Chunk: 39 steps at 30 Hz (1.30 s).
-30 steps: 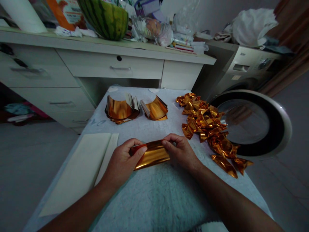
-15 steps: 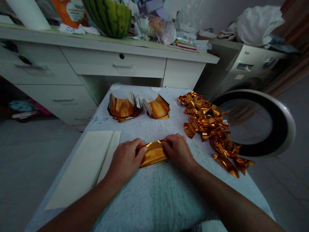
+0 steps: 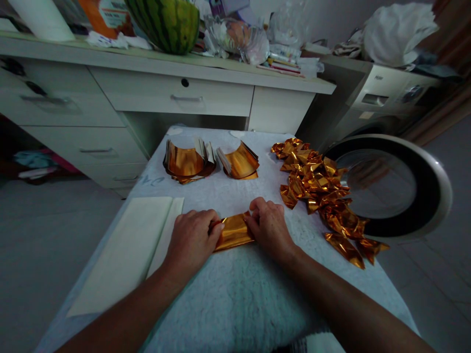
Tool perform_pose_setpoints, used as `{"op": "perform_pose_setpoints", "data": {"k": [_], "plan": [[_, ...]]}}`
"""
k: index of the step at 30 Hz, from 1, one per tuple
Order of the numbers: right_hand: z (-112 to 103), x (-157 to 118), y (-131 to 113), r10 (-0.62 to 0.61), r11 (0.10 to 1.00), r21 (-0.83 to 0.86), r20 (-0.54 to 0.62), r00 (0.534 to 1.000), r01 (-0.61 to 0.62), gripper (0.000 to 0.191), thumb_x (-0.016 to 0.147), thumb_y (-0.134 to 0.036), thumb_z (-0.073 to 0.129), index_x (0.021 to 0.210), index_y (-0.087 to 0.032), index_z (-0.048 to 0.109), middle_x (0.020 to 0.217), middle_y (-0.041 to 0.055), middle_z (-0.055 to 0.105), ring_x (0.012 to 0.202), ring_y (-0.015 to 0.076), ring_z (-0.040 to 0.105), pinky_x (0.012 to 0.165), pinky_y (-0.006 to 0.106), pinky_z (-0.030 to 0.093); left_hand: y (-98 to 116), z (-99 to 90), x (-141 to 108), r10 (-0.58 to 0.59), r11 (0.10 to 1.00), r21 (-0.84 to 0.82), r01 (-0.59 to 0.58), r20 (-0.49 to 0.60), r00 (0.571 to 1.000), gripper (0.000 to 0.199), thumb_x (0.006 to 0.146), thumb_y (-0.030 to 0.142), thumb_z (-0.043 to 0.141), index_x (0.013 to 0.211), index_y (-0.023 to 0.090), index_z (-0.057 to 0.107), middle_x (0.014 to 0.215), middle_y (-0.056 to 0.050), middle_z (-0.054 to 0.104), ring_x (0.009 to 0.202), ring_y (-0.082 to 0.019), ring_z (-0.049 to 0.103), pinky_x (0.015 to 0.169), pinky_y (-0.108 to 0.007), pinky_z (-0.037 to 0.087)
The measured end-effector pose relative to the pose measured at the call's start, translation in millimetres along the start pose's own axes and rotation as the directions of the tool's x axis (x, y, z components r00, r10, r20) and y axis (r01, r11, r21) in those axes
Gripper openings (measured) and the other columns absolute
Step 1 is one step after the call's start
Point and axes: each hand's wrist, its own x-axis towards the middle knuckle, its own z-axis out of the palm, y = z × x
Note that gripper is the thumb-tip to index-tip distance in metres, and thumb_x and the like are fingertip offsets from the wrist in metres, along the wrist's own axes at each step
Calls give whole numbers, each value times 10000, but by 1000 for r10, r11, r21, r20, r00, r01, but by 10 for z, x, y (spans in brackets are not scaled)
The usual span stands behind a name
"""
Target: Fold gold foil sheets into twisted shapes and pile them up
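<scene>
A folded strip of gold foil paper (image 3: pixel 234 231) lies on the cloth-covered table between my hands. Its left end is pinched between the thumb and curled fingers of my left hand (image 3: pixel 193 239). At the strip's upper right corner, the thumb and fingers of my right hand (image 3: pixel 269 224) close on the edge. Beyond the hands stand two curved stacks of gold foil sheets, a larger left stack (image 3: pixel 188 162) and a smaller right stack (image 3: pixel 241 162). To the right, a heap of folded gold foil pieces (image 3: pixel 316 179) spreads along the table edge.
White folded paper (image 3: pixel 121 250) lies on the table's left side. Behind is a white drawer desk (image 3: pixel 162 95) bearing a cut watermelon (image 3: pixel 165 24) and plastic-wrapped items. A washing machine's open round door (image 3: pixel 386 186) juts out beside the table's right edge.
My right hand's fingers have lifted and shifted slightly at the strip's right end. The left hand keeps its hold. The whole view has moved a little.
</scene>
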Motion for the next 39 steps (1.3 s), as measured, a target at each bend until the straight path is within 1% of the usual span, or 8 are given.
{"op": "perform_pose_setpoints", "data": {"k": [6, 12, 16, 20, 26, 33, 36, 39], "plan": [[-10, -4, 22, -46, 996, -75, 4, 999, 46, 20, 873, -199, 629, 892, -199, 626, 860, 46, 662, 874, 232, 514, 784, 350, 276, -2, 10, 5, 35, 999, 9, -34, -159, 987, 177, 828, 230, 641, 1002, 228, 676, 1019, -71, 661, 968, -293, 557, 826, -431, 381], [-1, 9, 33, -114, 988, -101, 43, 993, 118, 109, 908, -194, 593, 870, -216, 693, 924, 56, 644, 920, 238, 487, 787, 362, 270, 49, -31, -23, 318, 920, -222, -322, -56, 946, 217, 951, 174, 460, 998, 207, 669, 1003, -43, 713, 959, -212, 613, 885, -387, 462], [0, 5, 31, -129, 985, -113, 44, 991, 134, 135, 925, -198, 573, 871, -206, 696, 923, 59, 639, 912, 236, 484, 779, 365, 272, 128, 0, -100, 457, 876, -178, -448, 10, 889, 242, 919, 255, 573, 1143, 192, 641, 1202, -79, 690, 1137, -249, 609, 1021, -440, 444], [-10, 13, 34, -130, 985, -105, 50, 990, 134, 121, 906, -162, 583, 851, -195, 685, 910, 55, 643, 914, 231, 490, 779, 358, 279, 172, 68, -149, 494, 869, -81, -489, 56, 868, 314, 897, 217, 600, 1206, 170, 628, 1284, -103, 657, 1229, -266, 576, 1087, -458, 428], [-37, 37, 96, -142, 990, -2, 68, 987, 143, 94, 865, -123, 612, 846, -192, 674, 909, 31, 659, 897, 201, 516, 793, 334, 300, 206, 119, -197, 523, 849, 47, -526, 60, 850, 367, 870, 210, 649, 1228, 135, 618, 1307, -161, 629, 1247, -324, 563, 1066, -520, 455], [-69, 51, 148, -145, 989, 3, 73, 987, 146, 91, 832, -121, 646, 870, -192, 689, 907, 45, 654, 925, 225, 513, 826, 354, 323, 233, 154, -276, 505, 853, 94, -514, 99, 857, 490, 846, 405, 710, 1278, 204, 597, 1402, -185, 554, 1320, -365, 504, 1078, -558, 435], [-87, 38, 155, -240, 970, 51, 55, 969, 238, 116, 843, -92, 621, 880, -183, 684, 914, 51, 652, 933, 219, 519, 846, 354, 349, 232, 160, -287, 490, 862, 93, -499, 108, 865, 535, 840, 426, 716, 1309, 207, 581, 1416, -183, 547, 1344, -364, 482, 1098, -558, 417], [-93, 15, 141, -394, 908, 178, 60, 917, 379, 169, 867, -50, 561, 911, -172, 669, 911, 46, 654, 905, 192, 541, 843, 325, 390, 231, 154, -286, 496, 858, 88, -506, 110, 861, 591, 837, 425, 720, 1359, 213, 542, 1433, -175, 535, 1357, -354, 469, 1113, -542, 407]]}}
